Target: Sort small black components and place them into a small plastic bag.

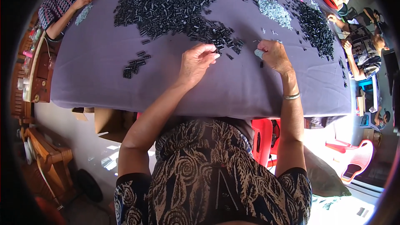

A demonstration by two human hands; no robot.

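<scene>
The table [166,96] under my hands is the largest thing here, its grey-purple cloth running out ahead of both and to either side. Beyond my left hand [195,63] spreads the great heap of black pieces [164,6], its loose tail trailing down to those fingertips. To the right of my right hand [275,56] and farther out lies a smaller black heap [314,31]; nearer, almost straight beyond that hand, sits the pale heap [273,12].

My right hand is curled closed around a clump of pale pieces [259,53], which shows at its left side. My left thumb and forefinger draw close together at the tips. Left of that hand, well apart from it, lies a little group of black pieces [134,66].

Smallest of all, a dark piece [217,51] shows at my left fingertips; whether I have it pinched or it only lies behind them, I cannot tell. I judge this step to be taking up black parts singly while the right keeps pale ones ready. The next move seems to call for a firm, light pinch, then bringing both hands together.
</scene>
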